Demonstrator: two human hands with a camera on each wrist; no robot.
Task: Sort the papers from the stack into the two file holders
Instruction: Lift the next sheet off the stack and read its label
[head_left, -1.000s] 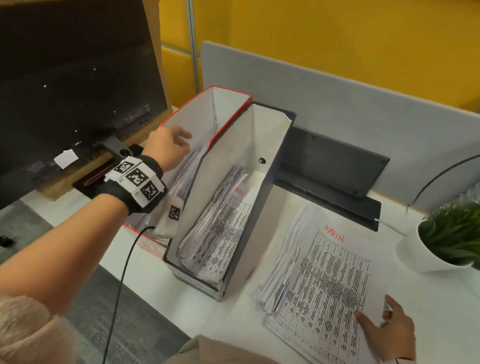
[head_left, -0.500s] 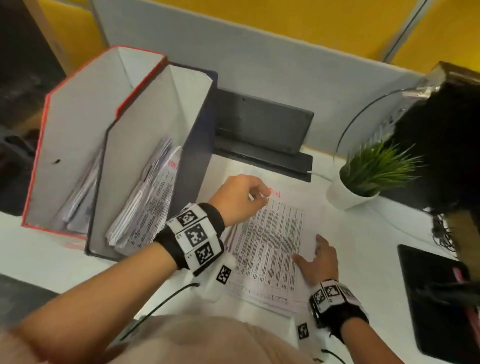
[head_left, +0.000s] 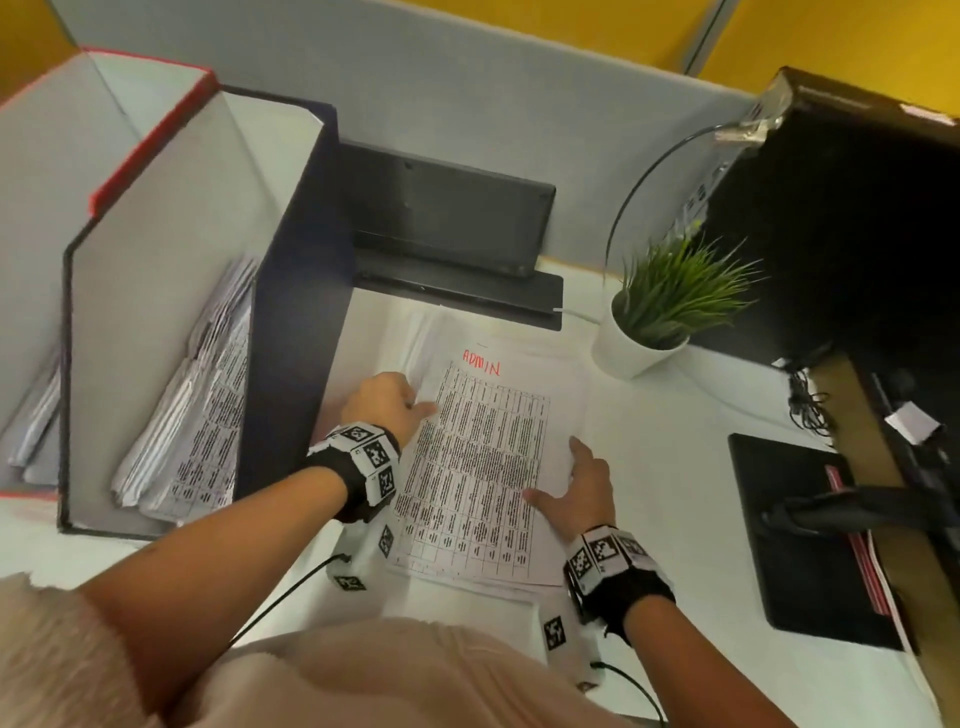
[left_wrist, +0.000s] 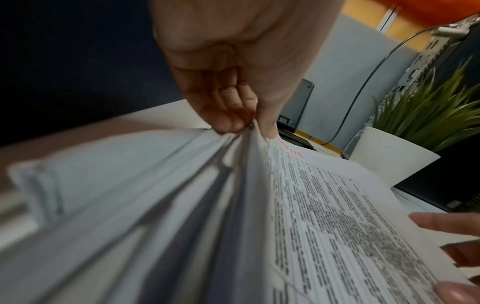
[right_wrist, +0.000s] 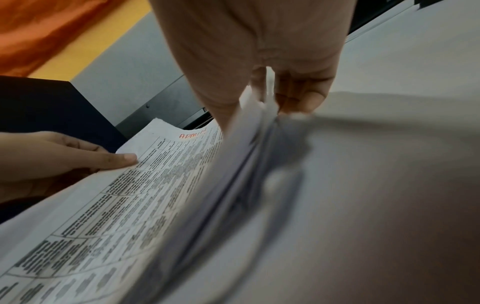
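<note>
A stack of printed papers (head_left: 483, 467) lies on the white desk, and its top sheet (left_wrist: 337, 205) is marked ADMIN in red. My left hand (head_left: 410, 408) pinches that sheet's left edge between thumb and fingers (left_wrist: 253, 123) and lifts it a little. At the right edge my right hand (head_left: 566, 478) has its thumb on the sheet, and the edge rises between thumb and curled fingers (right_wrist: 265, 102). To the left stand the dark blue file holder (head_left: 291, 291) and, beyond it, the red-edged file holder (head_left: 150, 130). Both hold several papers.
A potted plant (head_left: 654, 322) stands just right of the stack's far end. A black device (head_left: 447, 223) sits behind the stack against the grey partition (head_left: 467, 88). A computer tower (head_left: 857, 234) and a black pad (head_left: 800, 530) fill the right side.
My left hand left the red-edged holder, came across to the stack and pinched the top sheet's left edge. The view swung right. My right hand stayed at the stack's right side.
</note>
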